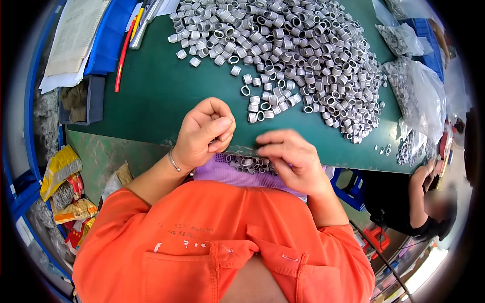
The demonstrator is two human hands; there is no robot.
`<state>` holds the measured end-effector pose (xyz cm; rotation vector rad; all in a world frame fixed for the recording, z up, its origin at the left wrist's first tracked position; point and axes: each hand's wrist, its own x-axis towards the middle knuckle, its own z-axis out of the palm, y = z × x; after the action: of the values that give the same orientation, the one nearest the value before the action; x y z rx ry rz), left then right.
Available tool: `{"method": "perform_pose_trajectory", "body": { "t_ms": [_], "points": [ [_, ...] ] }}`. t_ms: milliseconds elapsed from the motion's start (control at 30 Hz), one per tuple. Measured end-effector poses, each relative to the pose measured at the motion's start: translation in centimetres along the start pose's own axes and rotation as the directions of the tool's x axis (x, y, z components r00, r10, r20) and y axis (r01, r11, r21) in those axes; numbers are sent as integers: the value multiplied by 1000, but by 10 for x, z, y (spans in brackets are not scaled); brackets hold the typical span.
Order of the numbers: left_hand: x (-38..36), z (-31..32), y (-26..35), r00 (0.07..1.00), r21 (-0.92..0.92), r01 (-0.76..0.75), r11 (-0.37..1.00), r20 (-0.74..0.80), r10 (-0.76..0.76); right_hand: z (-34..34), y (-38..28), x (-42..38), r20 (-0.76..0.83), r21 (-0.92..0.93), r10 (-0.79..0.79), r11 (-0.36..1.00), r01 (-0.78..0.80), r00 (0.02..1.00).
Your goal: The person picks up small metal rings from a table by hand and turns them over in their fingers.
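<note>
A large heap of small grey metal rings (283, 30), short and ribbed like collars, covers much of the green table (141, 96). My left hand (209, 126) is over the table's front edge, its fingers curled in and the thumb pressed against them; whatever they hold, if anything, is hidden. To its right, my right hand (293, 156) has its fingers loosely bent and apart from the thumb, with nothing visible in it. Below and between both hands, a purple mesh basket (217, 171) contains more of the rings.
Clear plastic bags (419, 96) of parts line the table's right side, near another person (404, 202) in black. Left are a blue tray (108, 38), a red pencil (121, 65), papers (70, 40) and a grey bin (96, 103). Yellow sacks (60, 169) lie lower left.
</note>
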<state>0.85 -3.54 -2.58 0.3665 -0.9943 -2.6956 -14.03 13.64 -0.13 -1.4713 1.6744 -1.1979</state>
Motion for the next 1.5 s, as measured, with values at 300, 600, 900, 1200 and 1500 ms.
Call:
{"method": "perform_pose_trajectory", "body": {
  "t_ms": [300,600,900,1200,1500],
  "points": [
    [0,0,-1,1000,-60,-9,998,-9,9,18,20,30,-228,-625,-219,780,30,949],
    [-2,-2,-6,998,205,-51,978,-17,56,-1,25,0,-472,-606,-248,788,-107,846],
    [2,26,-22,949,910,-310,273,280,144,-11,34,-12,-593,-526,-203,830,-184,779],
    [-2,26,-27,901,877,-343,336,206,382,-3,20,-43,-389,818,475,572,59,790],
    [-5,17,-31,806,825,-474,307,267,528,-1,24,-55,-384,326,35,940,99,923]
  ]
}}
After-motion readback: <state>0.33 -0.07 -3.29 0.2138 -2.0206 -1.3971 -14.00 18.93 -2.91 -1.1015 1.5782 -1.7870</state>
